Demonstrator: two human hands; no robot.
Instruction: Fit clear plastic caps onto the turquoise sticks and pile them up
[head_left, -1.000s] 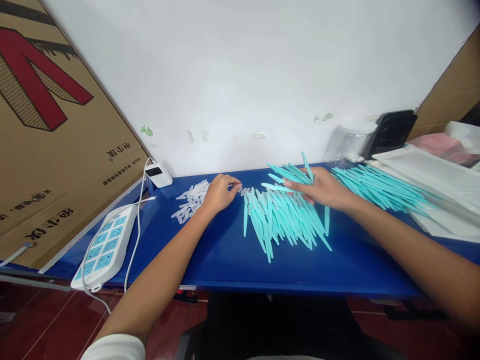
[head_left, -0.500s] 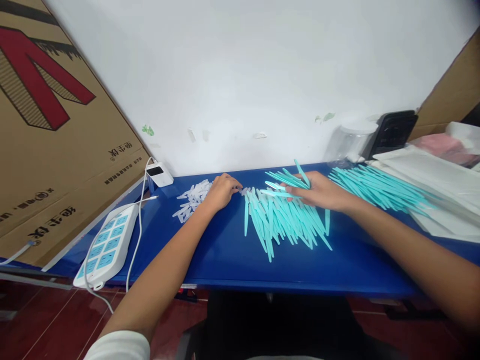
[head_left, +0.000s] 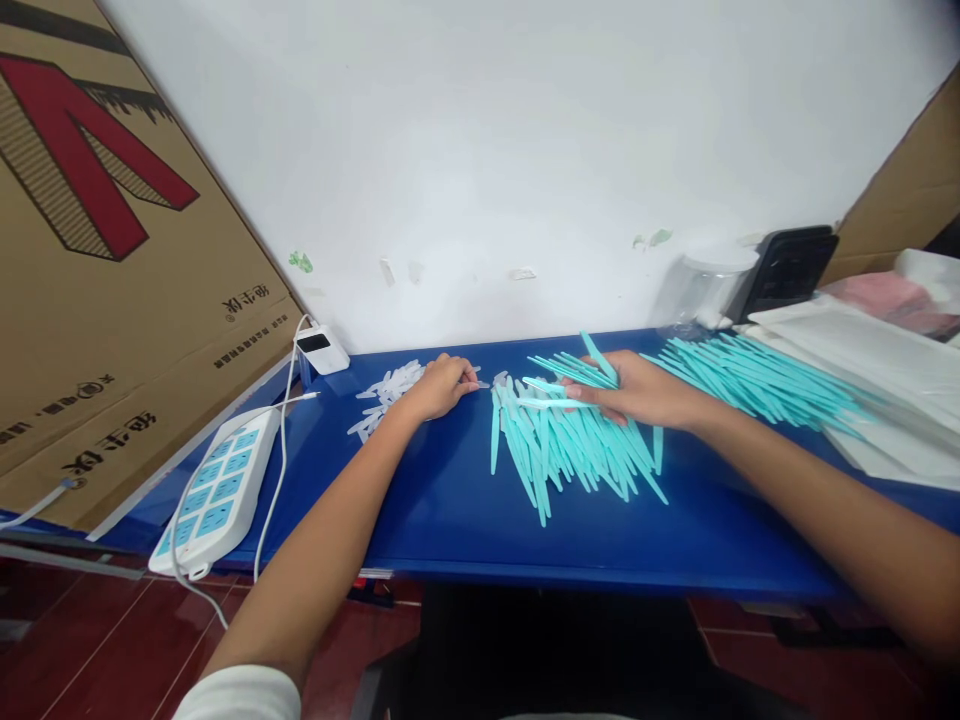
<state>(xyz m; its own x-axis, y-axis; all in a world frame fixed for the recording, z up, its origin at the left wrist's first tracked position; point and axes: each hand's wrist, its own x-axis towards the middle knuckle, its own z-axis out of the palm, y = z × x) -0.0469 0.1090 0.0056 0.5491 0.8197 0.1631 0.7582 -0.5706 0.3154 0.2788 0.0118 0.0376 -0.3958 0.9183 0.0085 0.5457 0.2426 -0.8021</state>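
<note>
My left hand (head_left: 444,387) is closed in a pinch on a small translucent cap (head_left: 482,385), just left of the turquoise heap. Beneath and beside its wrist lies a pile of similar translucent caps (head_left: 379,393). My right hand (head_left: 616,388) grips a bunch of slim turquoise sticks (head_left: 570,370), their ends pointing left and one tilted upward. Below that hand spreads a heap of turquoise sticks (head_left: 570,450) with pale, translucent upper ends. Farther right is another pile of turquoise sticks (head_left: 750,380). My fingers partly hide the held pieces.
On the left of the blue table (head_left: 442,520) lie a white power strip (head_left: 214,490), cables and a small white device (head_left: 322,348). A large cardboard box (head_left: 135,330) stands beyond. At right are a clear jar (head_left: 709,285), a black object (head_left: 791,262) and white sheets (head_left: 892,370).
The right hand has shifted slightly left, and the sticks in it lie closer together. The left hand stays near the same spot, its fingers slightly rearranged around the cap.
</note>
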